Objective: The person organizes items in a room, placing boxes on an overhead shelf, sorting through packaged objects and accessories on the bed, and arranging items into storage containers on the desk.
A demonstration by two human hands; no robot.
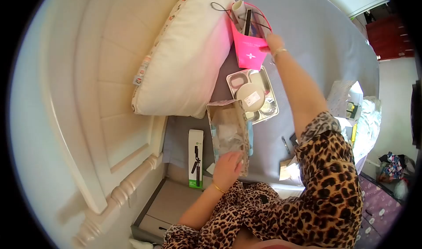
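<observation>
My left hand [227,170] rests at the near end of an open patterned box [244,137], its fingers bent over the edge. Crumpled clear plastic [228,132] lies inside the box. Farther off, my right hand [273,43] is at the right side of a bright pink bag [249,51], with its fingers closed on the bag's edge. A rolled white item [238,12], a dark flat item and a dark cable stick out of the bag. Between bag and box sits a metal compartment tray [273,109] with a round labelled lid [250,97] on it.
A large white pillow [182,55] leans at the left by the headboard. A boxed selfie stick [195,159] lies left of the patterned box. Toward the right are a pen [285,145], an open carton [345,99] and crumpled plastic wrap [371,126].
</observation>
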